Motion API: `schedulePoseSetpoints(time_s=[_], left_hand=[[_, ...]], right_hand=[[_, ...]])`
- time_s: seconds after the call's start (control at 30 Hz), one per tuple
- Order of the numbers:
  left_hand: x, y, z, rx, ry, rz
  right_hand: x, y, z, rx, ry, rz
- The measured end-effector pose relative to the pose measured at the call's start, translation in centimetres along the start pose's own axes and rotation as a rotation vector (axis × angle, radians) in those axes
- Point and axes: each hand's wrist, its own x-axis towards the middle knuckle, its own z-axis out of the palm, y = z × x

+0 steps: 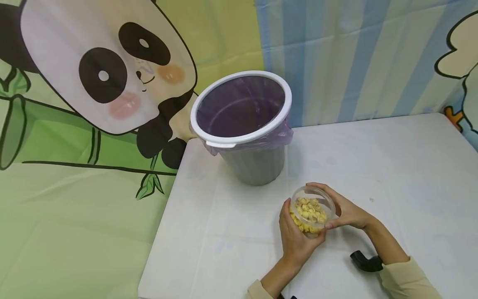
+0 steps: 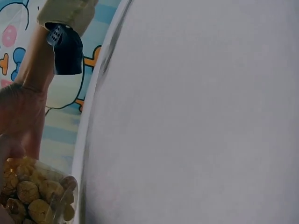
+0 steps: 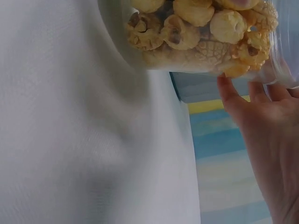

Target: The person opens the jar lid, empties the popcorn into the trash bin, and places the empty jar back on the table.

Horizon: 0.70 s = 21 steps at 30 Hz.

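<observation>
A small round clear plastic tub (image 1: pixel 313 209) of yellow popcorn (image 1: pixel 308 212) is between my two hands above the white table. My left hand (image 1: pixel 296 237) grips the tub's near left side, fingers up along the wall and thumb at the front. With its thumb at the near rim and its fingers round the far side, my right hand (image 1: pixel 347 211) holds the tub's top edge. In the right wrist view, the right fingertips touch the tub near its clear rim (image 3: pixel 283 44). Whether a lid covers the top, I cannot tell.
A grey bin (image 1: pixel 257 164) with a white rim and a purple bag lining stands at the table's back left. The white table (image 1: pixel 224 232) meets a striped cloth backdrop (image 1: pixel 328 62) behind. A black device (image 1: pixel 367 261) sits on the right wrist.
</observation>
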Motion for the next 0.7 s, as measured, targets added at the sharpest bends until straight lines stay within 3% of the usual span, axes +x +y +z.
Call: schedulePoseSetpoints(time_s=[0.2, 0.43, 0.7], left_hand=[[1.8, 1.0, -1.2, 0.039, -0.093, -0.035], [4.2, 2.1, -2.4, 0.128, -0.079, 0.017], [5.9, 3.2, -3.6, 0.14, -0.162, 0.03]], right_hand=[[0.1, -0.4, 0.0, 0.049, 0.051, -0.062], [0.7, -0.9, 0.5, 0.171, 0.144, -0.132], [1.3, -2.0, 0.9, 0.286, 0.177, -0.234]])
